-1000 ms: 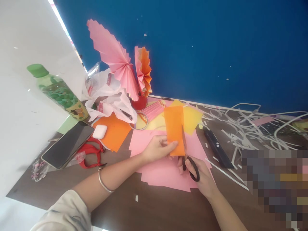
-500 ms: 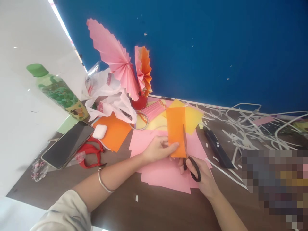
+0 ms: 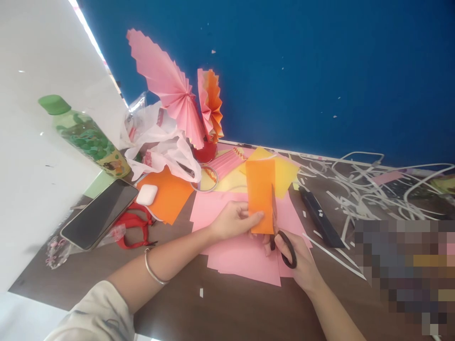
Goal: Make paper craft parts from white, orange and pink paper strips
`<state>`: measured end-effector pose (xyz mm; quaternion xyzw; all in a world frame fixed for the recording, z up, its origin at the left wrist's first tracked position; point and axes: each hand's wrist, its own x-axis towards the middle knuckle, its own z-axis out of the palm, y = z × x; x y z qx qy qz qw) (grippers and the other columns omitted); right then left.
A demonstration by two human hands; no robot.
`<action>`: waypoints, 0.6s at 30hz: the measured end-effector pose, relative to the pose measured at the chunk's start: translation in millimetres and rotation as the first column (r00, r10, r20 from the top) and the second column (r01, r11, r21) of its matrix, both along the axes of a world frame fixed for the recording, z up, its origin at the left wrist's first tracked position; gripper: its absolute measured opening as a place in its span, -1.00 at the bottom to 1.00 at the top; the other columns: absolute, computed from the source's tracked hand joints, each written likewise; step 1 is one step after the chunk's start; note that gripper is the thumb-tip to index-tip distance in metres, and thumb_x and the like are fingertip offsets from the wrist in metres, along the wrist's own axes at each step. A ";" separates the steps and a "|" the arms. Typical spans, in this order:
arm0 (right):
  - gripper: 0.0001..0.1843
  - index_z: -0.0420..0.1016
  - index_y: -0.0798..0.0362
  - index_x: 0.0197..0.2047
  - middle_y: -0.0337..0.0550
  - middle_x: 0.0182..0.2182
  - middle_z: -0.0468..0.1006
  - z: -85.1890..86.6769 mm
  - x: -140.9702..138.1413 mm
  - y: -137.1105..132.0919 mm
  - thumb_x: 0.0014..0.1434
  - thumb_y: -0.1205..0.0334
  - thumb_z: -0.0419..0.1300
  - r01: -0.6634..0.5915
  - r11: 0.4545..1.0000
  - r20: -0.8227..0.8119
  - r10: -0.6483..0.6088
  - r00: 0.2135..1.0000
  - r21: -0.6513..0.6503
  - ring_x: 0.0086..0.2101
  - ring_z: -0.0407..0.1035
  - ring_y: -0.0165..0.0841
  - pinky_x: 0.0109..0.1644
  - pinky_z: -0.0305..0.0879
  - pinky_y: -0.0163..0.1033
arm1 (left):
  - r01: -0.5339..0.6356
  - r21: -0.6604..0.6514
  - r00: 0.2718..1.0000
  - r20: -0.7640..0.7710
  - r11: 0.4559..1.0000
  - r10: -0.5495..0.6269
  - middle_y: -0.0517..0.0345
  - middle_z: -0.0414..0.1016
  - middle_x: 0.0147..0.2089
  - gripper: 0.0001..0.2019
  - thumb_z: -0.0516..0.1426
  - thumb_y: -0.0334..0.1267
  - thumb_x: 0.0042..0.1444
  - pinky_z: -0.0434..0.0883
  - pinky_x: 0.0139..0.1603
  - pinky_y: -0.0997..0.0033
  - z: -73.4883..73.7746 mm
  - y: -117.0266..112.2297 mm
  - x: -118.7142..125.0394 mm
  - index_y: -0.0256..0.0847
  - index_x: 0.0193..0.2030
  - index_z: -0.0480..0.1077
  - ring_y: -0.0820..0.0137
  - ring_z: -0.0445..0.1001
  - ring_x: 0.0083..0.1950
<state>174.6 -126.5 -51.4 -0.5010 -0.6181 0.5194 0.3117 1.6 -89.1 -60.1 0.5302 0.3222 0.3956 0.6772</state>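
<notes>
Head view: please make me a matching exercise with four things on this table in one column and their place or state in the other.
1 black scissors
2 orange sheet
3 phone
4 bottle

A has a green cap
B held in the left hand
C held in the right hand
D lies beside the white case

Pairs: 1-C, 2-B, 3-D, 4-A

A folded orange paper strip stands upright, long and narrow, its near end pinched at the left edge. Black-handled scissors sit just right of it, the blade running up along the strip's right edge, handles near.
</notes>
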 end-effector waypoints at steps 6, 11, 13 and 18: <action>-0.52 0.32 0.06 -0.59 -0.20 -0.64 0.34 0.7 0.5 -0.5 0.14 -0.14 0.00 0.008 1.000 0.016 -0.008 1.000 -0.008 -0.56 0.23 -0.39 -0.54 0.13 -0.31 | 0.011 0.017 1.000 0.015 1.000 -0.011 0.22 0.41 -0.57 -0.71 0.04 -0.12 0.14 0.31 -0.54 0.63 0.4 -0.2 -0.8 -0.33 -0.42 0.38 0.59 0.33 -0.58; -0.54 0.32 0.06 -0.55 -0.21 -0.66 0.34 -0.4 1.6 -0.8 0.13 -0.14 0.01 0.023 1.000 0.024 -0.023 0.999 -0.020 -0.57 0.22 -0.39 -0.52 0.15 -0.31 | -0.002 0.013 1.000 0.004 1.000 0.002 0.22 0.38 -0.57 -0.70 0.05 -0.11 0.13 0.29 -0.54 0.62 0.3 0.8 -0.6 -0.34 -0.42 0.37 0.59 0.32 -0.58; -0.53 0.31 0.06 -0.57 -0.21 -0.64 0.34 0.9 1.1 -0.7 0.13 -0.15 0.00 0.011 1.000 0.027 -0.011 1.000 -0.003 -0.56 0.22 -0.40 -0.52 0.16 -0.31 | 0.003 0.001 1.000 0.004 1.000 -0.003 0.21 0.38 -0.57 -0.70 0.05 -0.10 0.12 0.29 -0.55 0.61 0.2 0.8 -0.2 -0.34 -0.41 0.37 0.58 0.31 -0.58; -0.50 0.29 0.06 -0.60 -0.18 -0.64 0.33 2.2 0.9 -0.3 0.13 -0.16 0.00 0.012 1.000 0.055 -0.013 0.998 0.013 -0.56 0.22 -0.39 -0.53 0.17 -0.30 | 0.004 -0.018 1.000 -0.007 1.000 -0.004 0.19 0.38 -0.56 -0.67 0.07 -0.05 0.09 0.28 -0.55 0.59 -0.3 0.4 0.1 -0.34 -0.42 0.36 0.56 0.31 -0.57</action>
